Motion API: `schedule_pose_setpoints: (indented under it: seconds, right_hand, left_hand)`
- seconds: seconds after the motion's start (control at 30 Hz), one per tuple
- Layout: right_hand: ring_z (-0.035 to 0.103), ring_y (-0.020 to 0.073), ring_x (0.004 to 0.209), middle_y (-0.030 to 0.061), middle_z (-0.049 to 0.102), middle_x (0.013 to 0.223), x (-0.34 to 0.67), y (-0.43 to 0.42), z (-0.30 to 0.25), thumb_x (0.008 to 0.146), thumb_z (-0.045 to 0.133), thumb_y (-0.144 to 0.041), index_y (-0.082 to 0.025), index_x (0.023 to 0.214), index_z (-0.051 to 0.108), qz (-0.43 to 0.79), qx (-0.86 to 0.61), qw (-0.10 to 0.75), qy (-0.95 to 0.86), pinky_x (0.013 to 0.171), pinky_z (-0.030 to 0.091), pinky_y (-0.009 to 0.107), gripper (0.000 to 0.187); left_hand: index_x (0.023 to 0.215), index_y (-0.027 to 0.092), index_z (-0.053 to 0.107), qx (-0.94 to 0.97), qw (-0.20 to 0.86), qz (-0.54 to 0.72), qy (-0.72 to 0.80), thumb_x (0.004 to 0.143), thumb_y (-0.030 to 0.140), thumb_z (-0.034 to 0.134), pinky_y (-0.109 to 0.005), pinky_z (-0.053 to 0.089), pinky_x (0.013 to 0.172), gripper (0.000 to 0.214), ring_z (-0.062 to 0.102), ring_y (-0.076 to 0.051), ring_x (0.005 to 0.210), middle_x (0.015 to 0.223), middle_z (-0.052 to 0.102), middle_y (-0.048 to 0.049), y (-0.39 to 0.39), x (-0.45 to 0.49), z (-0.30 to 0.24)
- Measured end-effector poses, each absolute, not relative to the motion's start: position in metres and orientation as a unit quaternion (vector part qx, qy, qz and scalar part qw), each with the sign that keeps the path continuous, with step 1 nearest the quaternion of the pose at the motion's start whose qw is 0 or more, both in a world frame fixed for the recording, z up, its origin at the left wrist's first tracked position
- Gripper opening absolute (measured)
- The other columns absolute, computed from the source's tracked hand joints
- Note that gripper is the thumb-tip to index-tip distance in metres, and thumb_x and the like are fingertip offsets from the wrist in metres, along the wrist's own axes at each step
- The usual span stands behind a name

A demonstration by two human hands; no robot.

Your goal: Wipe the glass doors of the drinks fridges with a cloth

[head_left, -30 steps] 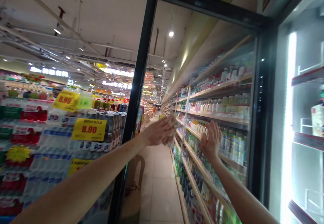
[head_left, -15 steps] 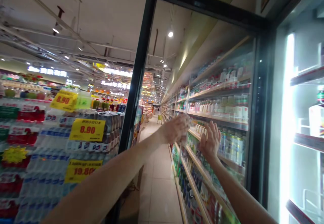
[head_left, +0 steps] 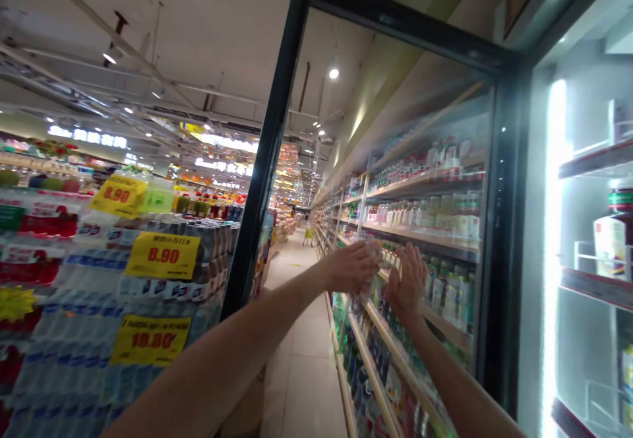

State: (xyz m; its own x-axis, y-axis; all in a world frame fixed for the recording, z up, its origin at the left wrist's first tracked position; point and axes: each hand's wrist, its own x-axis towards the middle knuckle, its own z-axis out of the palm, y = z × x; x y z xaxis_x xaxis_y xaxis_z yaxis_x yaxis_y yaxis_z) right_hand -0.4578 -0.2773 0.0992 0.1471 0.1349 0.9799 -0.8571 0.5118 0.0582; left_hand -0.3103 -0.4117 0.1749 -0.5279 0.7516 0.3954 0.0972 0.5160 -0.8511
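My left hand [head_left: 350,268] is stretched across to the middle of the glass door [head_left: 395,121]. Its fingers are bent over something pale and crumpled [head_left: 374,261], too blurred to name, close to the pane. Just to its right, my right hand [head_left: 407,285] is raised with fingers apart and nothing seen in it. Its palm faces the glass; whether it touches the pane I cannot tell. The door stands open in its dark frame [head_left: 277,141], and shelves of bottles show through it.
On the right is a lit cooler with shelves [head_left: 593,286] and a bottle [head_left: 612,240]. Stacked drink packs [head_left: 74,332] with yellow price signs [head_left: 163,255] stand at left. A tiled aisle [head_left: 306,359] runs ahead, with a cart [head_left: 308,235] far down it.
My left hand has shifted slightly down and right, nearer my right hand, and is less blurred. My right hand has moved slightly left. The view has turned a little right.
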Motion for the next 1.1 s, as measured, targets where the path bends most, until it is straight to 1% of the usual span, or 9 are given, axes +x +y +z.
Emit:
schedule_pose_setpoints:
  seconds: [0.13, 0.23, 0.4, 0.47, 0.7, 0.8, 0.93, 1.0, 1.1]
  right_hand:
    - [0.032, 0.0239, 0.133, 0.0126, 0.045, 0.137, -0.458, -0.278, 0.100, 0.089, 0.035, -0.026, -0.020, 0.131, 0.042, 0.370, 0.333, 0.681, -0.537, 0.104, 0.028, 0.049, 0.043]
    - [0.033, 0.0235, 0.133, 0.0131, 0.046, 0.136, -0.458, -0.278, 0.100, 0.089, 0.034, -0.026, -0.019, 0.132, 0.041, 0.371, 0.330, 0.682, -0.537, 0.105, 0.028, 0.049, 0.043]
    - [0.032, 0.0232, 0.133, 0.0137, 0.045, 0.137, -0.459, -0.278, 0.099, 0.089, 0.035, -0.026, -0.018, 0.131, 0.042, 0.369, 0.332, 0.678, -0.542, 0.105, 0.028, 0.048, 0.043]
    - [0.032, 0.0227, 0.133, 0.0135, 0.045, 0.137, -0.459, -0.278, 0.099, 0.090, 0.034, -0.025, -0.018, 0.131, 0.042, 0.369, 0.332, 0.677, -0.544, 0.105, 0.028, 0.048, 0.043]
    - [0.032, 0.0232, 0.133, 0.0132, 0.045, 0.136, -0.459, -0.279, 0.099, 0.088, 0.036, -0.024, -0.019, 0.133, 0.040, 0.371, 0.334, 0.682, -0.534, 0.105, 0.028, 0.049, 0.045]
    - [0.033, 0.0236, 0.133, 0.0131, 0.046, 0.136, -0.458, -0.278, 0.099, 0.088, 0.036, -0.025, -0.019, 0.132, 0.041, 0.373, 0.330, 0.681, -0.537, 0.105, 0.028, 0.049, 0.045]
    - [0.033, 0.0237, 0.133, 0.0136, 0.045, 0.136, -0.458, -0.277, 0.098, 0.089, 0.034, -0.026, -0.019, 0.131, 0.042, 0.374, 0.332, 0.672, -0.546, 0.104, 0.029, 0.050, 0.044]
    - [0.032, 0.0239, 0.133, 0.0133, 0.045, 0.137, -0.458, -0.277, 0.098, 0.089, 0.034, -0.025, -0.019, 0.131, 0.042, 0.374, 0.333, 0.666, -0.552, 0.104, 0.028, 0.050, 0.044]
    - [0.033, 0.0239, 0.133, 0.0130, 0.045, 0.136, -0.458, -0.277, 0.098, 0.088, 0.035, -0.025, -0.019, 0.130, 0.043, 0.376, 0.334, 0.670, -0.546, 0.104, 0.029, 0.050, 0.044]
  left_hand:
    - [0.130, 0.013, 0.041, -0.080, 0.567, 0.316, -0.756, 0.089, 0.031, 0.042, -0.048, 0.024, 0.111, 0.045, 0.019, -0.030, 0.138, 0.141, 0.038, -0.0133, -0.432, -0.284, 0.254]
    - [0.129, 0.008, 0.042, 0.000, 0.625, 0.271, -0.732, 0.088, 0.028, 0.041, -0.051, 0.022, 0.110, 0.045, 0.013, -0.033, 0.138, 0.142, 0.034, -0.0174, -0.434, -0.278, 0.264]
    - [0.127, 0.013, 0.046, -0.241, 0.438, 0.409, -0.763, 0.089, 0.032, 0.040, -0.041, 0.020, 0.113, 0.043, 0.024, -0.027, 0.136, 0.137, 0.044, -0.0096, -0.409, -0.308, 0.186]
    - [0.127, 0.016, 0.047, -0.283, 0.389, 0.429, -0.764, 0.090, 0.036, 0.040, -0.039, 0.021, 0.113, 0.043, 0.027, -0.026, 0.135, 0.138, 0.044, -0.0070, -0.408, -0.312, 0.182]
    - [0.127, 0.008, 0.043, 0.022, 0.635, 0.262, -0.726, 0.088, 0.029, 0.041, -0.050, 0.021, 0.111, 0.045, 0.016, -0.032, 0.137, 0.140, 0.037, -0.0166, -0.448, -0.260, 0.276]
    - [0.128, 0.010, 0.044, -0.047, 0.586, 0.303, -0.750, 0.088, 0.030, 0.040, -0.049, 0.022, 0.111, 0.045, 0.014, -0.030, 0.138, 0.140, 0.038, -0.0144, -0.441, -0.268, 0.235]
    - [0.124, 0.017, 0.051, -0.286, 0.399, 0.418, -0.765, 0.089, 0.035, 0.040, -0.040, 0.021, 0.114, 0.041, 0.025, -0.024, 0.136, 0.136, 0.046, -0.0060, -0.421, -0.296, 0.160]
    - [0.123, 0.019, 0.052, -0.304, 0.376, 0.425, -0.765, 0.090, 0.034, 0.040, -0.040, 0.022, 0.113, 0.038, 0.026, -0.024, 0.136, 0.137, 0.045, -0.0039, -0.421, -0.297, 0.162]
    - [0.128, 0.018, 0.046, -0.157, 0.483, 0.367, -0.780, 0.089, 0.032, 0.042, -0.047, 0.024, 0.111, 0.042, 0.020, -0.027, 0.138, 0.142, 0.038, -0.0088, -0.438, -0.274, 0.217]
